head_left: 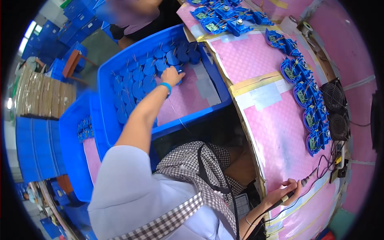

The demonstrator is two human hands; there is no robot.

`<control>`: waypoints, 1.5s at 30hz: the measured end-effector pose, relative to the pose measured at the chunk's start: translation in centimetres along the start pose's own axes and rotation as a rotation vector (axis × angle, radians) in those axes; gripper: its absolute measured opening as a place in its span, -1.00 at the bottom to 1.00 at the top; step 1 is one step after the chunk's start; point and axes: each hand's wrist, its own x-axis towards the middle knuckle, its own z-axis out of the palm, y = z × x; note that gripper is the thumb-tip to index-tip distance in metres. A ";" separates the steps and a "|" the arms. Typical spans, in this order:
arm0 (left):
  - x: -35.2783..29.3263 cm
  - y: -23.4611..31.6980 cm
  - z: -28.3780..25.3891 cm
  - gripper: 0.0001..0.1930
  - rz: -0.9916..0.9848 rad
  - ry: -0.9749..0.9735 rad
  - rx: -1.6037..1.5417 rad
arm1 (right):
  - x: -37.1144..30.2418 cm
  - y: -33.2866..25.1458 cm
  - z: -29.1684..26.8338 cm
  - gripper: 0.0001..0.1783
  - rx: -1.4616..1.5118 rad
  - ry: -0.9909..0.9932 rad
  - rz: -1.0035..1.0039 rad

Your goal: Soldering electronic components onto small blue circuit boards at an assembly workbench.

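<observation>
My left hand (172, 76) reaches into a large blue bin (160, 130), its fingers curled over a rounded blue plastic part (179, 83) that is mostly hidden beneath them. Rows of similar blue parts (149, 67) with thin wires sticking up lie beside it on a pink sheet. Over the workbench (272, 144), at the lower right, my right hand (286, 194) is closed around the dark handle of a soldering iron (287, 197). The iron points up and right, and a black cable trails from its rear.
Blue housings with green circuit boards (306, 94) line the bench's right side, near two black fans (334, 96). A solder spool (306, 27) stands behind them. Another blue bin (72, 132) and stacked cardboard (42, 94) are at left. Another person (136, 16) is beyond the large bin.
</observation>
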 end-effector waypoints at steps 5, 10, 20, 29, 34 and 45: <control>1.5 1.9 2.0 -0.33 -0.072 -0.144 -0.036 | -0.3 0.4 -0.9 -0.82 -0.024 0.032 0.023; -4.8 -2.8 -3.6 -0.38 -0.005 -0.255 -0.842 | -1.0 -0.4 -2.0 -0.76 0.119 -0.069 0.027; -25.8 25.0 -16.7 -0.41 0.600 -1.097 -1.357 | 7.0 -2.6 -2.1 -0.81 0.128 -0.262 -0.044; -24.1 32.2 -14.2 -0.69 1.102 -0.755 -0.805 | 7.0 1.3 -4.7 -0.54 0.134 -0.444 0.220; -24.1 36.9 -13.2 -0.60 1.112 -0.754 -0.876 | 7.1 -0.9 -3.9 -0.51 0.013 -0.411 -0.103; -24.4 24.2 -14.7 -0.56 0.668 -0.670 -1.112 | -0.9 -6.0 0.0 -0.81 -0.421 -0.411 -0.291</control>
